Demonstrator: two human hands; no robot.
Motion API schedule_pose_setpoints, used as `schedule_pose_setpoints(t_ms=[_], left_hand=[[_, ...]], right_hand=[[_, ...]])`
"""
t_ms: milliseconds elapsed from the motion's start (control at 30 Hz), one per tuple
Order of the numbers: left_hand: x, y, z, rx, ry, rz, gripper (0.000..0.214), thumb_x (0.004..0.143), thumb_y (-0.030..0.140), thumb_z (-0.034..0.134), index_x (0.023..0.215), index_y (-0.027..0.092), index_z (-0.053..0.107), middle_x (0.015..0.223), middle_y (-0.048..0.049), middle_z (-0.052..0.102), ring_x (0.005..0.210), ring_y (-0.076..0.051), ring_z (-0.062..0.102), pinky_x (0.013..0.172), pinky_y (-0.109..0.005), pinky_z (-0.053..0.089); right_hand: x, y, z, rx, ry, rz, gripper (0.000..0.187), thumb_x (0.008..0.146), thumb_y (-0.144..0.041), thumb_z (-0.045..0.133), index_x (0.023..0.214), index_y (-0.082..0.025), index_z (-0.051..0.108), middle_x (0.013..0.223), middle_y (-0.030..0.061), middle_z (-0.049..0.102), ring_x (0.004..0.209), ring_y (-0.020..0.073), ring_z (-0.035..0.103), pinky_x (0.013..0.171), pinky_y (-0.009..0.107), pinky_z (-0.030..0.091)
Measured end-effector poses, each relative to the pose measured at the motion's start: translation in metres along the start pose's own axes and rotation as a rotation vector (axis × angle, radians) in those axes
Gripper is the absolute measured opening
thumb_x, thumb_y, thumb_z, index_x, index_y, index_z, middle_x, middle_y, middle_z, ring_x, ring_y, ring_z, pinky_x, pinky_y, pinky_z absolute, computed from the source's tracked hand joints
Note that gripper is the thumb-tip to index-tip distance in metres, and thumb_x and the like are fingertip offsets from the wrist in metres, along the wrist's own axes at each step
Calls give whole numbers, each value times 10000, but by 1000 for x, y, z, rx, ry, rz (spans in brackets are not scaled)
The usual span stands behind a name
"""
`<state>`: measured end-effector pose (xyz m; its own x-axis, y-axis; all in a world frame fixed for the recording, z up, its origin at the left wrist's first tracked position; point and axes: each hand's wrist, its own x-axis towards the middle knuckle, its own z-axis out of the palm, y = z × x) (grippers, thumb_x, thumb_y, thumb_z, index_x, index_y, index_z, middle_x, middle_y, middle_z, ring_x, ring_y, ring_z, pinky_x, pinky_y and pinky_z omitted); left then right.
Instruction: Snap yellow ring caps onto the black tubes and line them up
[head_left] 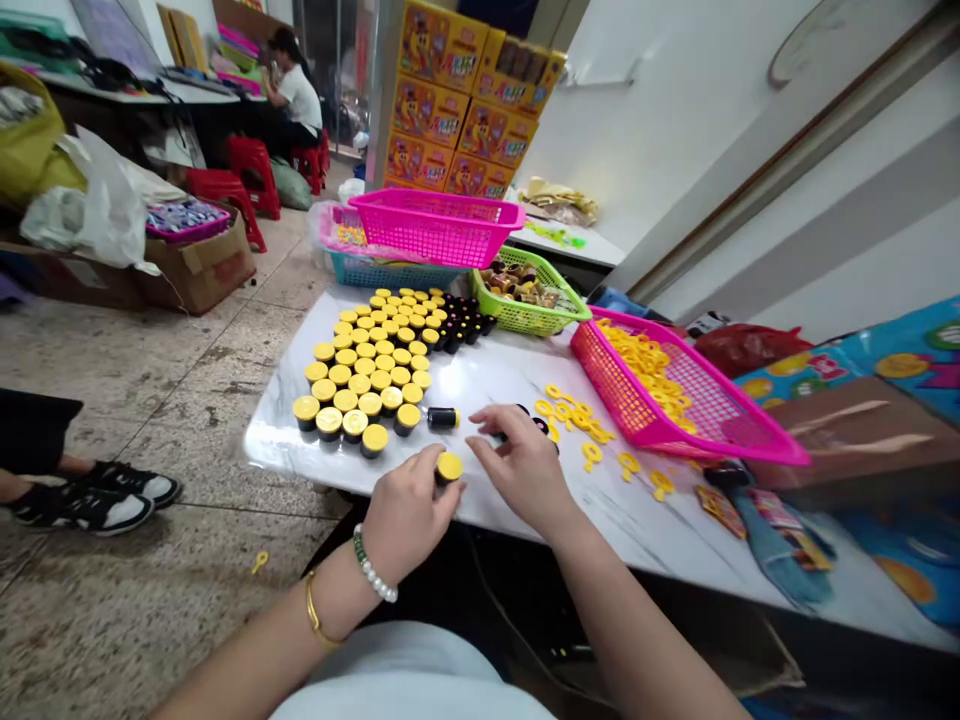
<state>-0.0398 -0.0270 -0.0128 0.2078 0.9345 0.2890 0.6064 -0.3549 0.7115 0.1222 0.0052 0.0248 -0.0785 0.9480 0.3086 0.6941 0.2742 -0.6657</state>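
My left hand is closed around a small black bottle with a yellow cap, held upright at the table's front edge. To its right, my right hand has thumb and fingers apart, low over the table beside some black pieces that it partly hides. Between and beyond my hands a black bottle lies on its side. Rows of yellow-capped black bottles stand at the left of the table, with black bottles without yellow caps behind them. Loose yellow ring-ended wands lie right of my right hand.
On the right, a pink basket holds yellow wands. Behind are a green basket of brownish pieces and a stacked pink basket. Yellow printed boxes rise behind them. A person sits far left; another person's shoes show nearer.
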Motion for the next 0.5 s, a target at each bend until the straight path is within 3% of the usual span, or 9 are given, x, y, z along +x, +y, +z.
schedule_pose_setpoints(t_ms=[67,133,233,367,500], left_hand=[[-1,-2,0,38,3,-14,306,871,245,650,1156,160,579,804,-35,681,717,-193,653,677,-307,516],[-2,-3,0,70,13,-5,262,881,243,642,1126,166,592,832,-46,693,765,-211,670,699,-320,524],[-2,-7,2,93,57,16,259,878,234,649,1123,173,590,878,-56,712,796,-221,687,695,-318,534],[6,-12,5,144,134,39,273,872,206,648,1135,158,590,832,-55,711,740,-220,688,634,-305,531],[11,-15,5,144,183,33,423,877,203,639,1270,97,522,748,-39,688,682,-205,674,640,-303,532]], right_hand=[[13,-1,9,-175,-54,-65,249,816,-127,571,1050,-197,622,1230,114,607,988,214,627,772,328,533],[22,-1,17,-266,-155,-81,305,814,-74,527,1081,-196,610,1198,104,625,989,209,632,834,337,521],[32,-4,19,-339,-210,-72,269,820,-71,525,1029,-195,639,1045,67,644,854,177,646,799,298,512],[55,-11,12,-482,-220,-63,198,823,-133,575,952,-197,712,1021,73,637,841,193,652,766,296,501],[71,-12,14,-432,-251,-77,226,837,-209,621,1044,-182,706,1017,86,665,806,191,663,800,323,505]])
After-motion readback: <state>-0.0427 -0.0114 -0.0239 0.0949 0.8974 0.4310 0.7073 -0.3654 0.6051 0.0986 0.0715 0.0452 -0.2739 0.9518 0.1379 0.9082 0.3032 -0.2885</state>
